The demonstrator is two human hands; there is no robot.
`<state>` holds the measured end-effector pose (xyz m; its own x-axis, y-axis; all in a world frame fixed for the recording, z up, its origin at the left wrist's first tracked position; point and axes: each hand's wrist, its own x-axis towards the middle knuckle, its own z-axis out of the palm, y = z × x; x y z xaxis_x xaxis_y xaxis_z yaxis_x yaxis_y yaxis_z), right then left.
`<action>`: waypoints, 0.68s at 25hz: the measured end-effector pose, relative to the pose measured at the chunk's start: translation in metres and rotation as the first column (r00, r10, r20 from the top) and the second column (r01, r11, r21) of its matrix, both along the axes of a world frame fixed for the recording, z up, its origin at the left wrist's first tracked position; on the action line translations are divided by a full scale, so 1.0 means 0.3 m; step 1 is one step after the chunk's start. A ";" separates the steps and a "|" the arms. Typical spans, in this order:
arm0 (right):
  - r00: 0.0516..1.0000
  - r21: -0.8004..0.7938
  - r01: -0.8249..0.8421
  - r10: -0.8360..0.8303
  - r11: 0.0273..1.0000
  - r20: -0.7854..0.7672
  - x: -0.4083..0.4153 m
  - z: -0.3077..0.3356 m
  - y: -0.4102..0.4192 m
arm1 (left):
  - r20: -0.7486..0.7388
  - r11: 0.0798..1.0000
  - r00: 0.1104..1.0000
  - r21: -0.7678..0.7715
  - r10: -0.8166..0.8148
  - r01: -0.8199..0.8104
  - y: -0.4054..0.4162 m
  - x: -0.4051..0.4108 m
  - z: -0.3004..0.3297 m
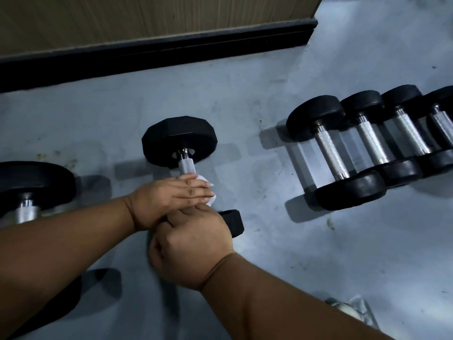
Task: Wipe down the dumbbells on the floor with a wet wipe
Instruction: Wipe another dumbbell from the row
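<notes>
My left fingers (196, 190) lie straight, pressing the wet wipe (208, 196) on the dumbbell (180, 141) handle, right hand (193, 244) curled round its near end; I'd rotate it while rubbing.

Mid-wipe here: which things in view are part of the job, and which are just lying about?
Part of the job:
- center dumbbell, being wiped
- wet wipe under the left hand, on its handle
- right hand on the near end
- row of dumbbells on the right
- dumbbell at the left edge

Just lying about:
- clear plastic wrapper, bottom right
- black baseboard
</notes>
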<state>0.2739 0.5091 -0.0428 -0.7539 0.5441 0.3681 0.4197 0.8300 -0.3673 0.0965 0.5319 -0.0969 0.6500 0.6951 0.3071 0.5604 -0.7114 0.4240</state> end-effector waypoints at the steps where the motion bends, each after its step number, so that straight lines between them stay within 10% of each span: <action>1: 0.998 -0.038 -0.023 0.021 0.999 -0.060 -0.001 0.012 0.001 | -0.010 1.000 1.000 0.014 0.006 -0.006 0.021 -0.016 0.000; 6: 0.982 -0.140 0.032 -0.057 0.990 -0.181 0.078 0.027 0.079 | 0.062 0.955 0.956 0.062 0.285 -0.289 0.054 -0.010 0.009; 11: 0.979 -0.086 0.150 -0.159 0.985 -0.123 0.115 -0.031 0.057 | -0.023 0.994 0.997 0.075 0.076 -0.074 0.012 -0.002 -0.013; 17: 0.976 -0.116 0.115 -0.134 0.987 -0.173 0.127 -0.037 0.063 | -0.025 0.971 0.976 0.106 0.218 -0.214 0.032 -0.007 -0.017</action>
